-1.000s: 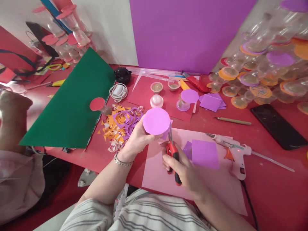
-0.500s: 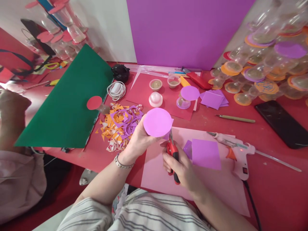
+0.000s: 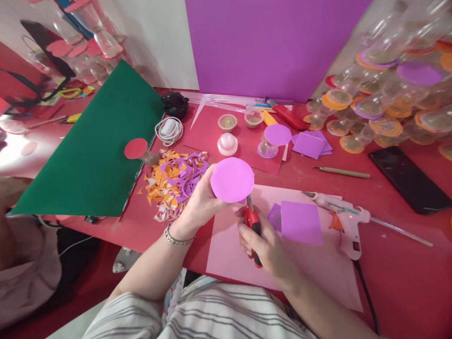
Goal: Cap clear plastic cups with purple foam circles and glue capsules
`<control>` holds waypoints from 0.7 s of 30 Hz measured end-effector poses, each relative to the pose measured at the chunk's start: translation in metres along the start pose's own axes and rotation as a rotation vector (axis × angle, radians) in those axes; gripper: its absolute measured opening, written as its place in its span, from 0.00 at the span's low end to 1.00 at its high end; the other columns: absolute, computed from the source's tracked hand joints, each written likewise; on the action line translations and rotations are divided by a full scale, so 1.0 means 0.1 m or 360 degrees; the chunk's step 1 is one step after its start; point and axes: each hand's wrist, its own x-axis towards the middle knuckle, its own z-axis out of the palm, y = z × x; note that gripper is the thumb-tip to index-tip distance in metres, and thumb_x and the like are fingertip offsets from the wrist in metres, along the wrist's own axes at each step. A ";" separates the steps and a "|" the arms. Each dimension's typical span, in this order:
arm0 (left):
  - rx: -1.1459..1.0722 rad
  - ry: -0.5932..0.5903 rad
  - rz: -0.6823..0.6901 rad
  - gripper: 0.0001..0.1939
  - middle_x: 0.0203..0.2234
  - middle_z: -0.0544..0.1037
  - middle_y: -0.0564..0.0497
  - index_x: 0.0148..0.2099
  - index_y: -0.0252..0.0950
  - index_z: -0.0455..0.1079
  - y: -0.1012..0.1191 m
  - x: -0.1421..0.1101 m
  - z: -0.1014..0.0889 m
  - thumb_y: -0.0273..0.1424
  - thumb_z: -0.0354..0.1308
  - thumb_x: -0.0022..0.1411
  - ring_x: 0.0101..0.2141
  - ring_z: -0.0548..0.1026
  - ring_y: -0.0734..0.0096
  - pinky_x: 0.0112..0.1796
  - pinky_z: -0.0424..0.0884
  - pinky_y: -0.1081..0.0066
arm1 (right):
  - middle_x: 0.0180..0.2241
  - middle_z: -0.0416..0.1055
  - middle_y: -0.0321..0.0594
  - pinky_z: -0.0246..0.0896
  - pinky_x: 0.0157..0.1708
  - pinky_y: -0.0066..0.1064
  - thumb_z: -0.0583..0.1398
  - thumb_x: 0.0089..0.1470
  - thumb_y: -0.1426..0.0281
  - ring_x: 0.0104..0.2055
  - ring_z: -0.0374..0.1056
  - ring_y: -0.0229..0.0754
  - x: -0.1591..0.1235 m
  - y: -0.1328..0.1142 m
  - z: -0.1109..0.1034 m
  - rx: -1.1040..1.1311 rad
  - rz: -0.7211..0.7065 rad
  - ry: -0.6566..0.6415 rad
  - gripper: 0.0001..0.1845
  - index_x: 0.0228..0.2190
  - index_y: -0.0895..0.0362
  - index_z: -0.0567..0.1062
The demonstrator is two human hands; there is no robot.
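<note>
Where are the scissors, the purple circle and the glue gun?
scissors (image 3: pixel 253 226): head view, on the red handle in the right hand.
purple circle (image 3: pixel 232 180): head view, middle of its face.
glue gun (image 3: pixel 348 223): head view, on its white body.

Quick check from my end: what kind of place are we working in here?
Most likely a craft table, in a home or small workshop. A glue gun lies on the red table, paper scraps are heaped nearby, and the right hand holds scissors at a purple disc.

The purple paper disc (image 3: pixel 232 179) in the left hand (image 3: pixel 199 202) now has a clean round edge; its corner tab near the scissors (image 3: pixel 253 226) is gone.
</note>
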 end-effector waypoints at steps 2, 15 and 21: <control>0.0016 -0.0013 0.0018 0.33 0.40 0.78 0.49 0.48 0.37 0.70 0.03 0.00 0.01 0.36 0.78 0.40 0.39 0.76 0.67 0.41 0.76 0.69 | 0.16 0.55 0.21 0.53 0.18 0.26 0.60 0.50 0.55 0.16 0.54 0.32 0.00 -0.01 0.01 -0.0001 0.0007 -0.0002 0.20 0.40 0.53 0.65; 0.0136 -0.0129 -0.0106 0.27 0.39 0.78 0.50 0.47 0.39 0.71 0.10 -0.02 0.01 0.36 0.75 0.44 0.38 0.77 0.65 0.41 0.79 0.66 | 0.22 0.59 0.23 0.54 0.17 0.25 0.61 0.49 0.58 0.17 0.54 0.29 0.01 0.00 -0.01 0.0112 -0.0093 -0.0047 0.18 0.38 0.53 0.64; 0.0024 -0.0060 -0.0132 0.30 0.39 0.77 0.50 0.48 0.41 0.74 0.06 0.00 -0.01 0.32 0.77 0.40 0.41 0.77 0.58 0.42 0.80 0.60 | 0.21 0.59 0.23 0.52 0.14 0.24 0.60 0.49 0.58 0.15 0.53 0.29 0.02 0.03 0.00 0.0097 -0.0112 -0.0014 0.17 0.39 0.53 0.65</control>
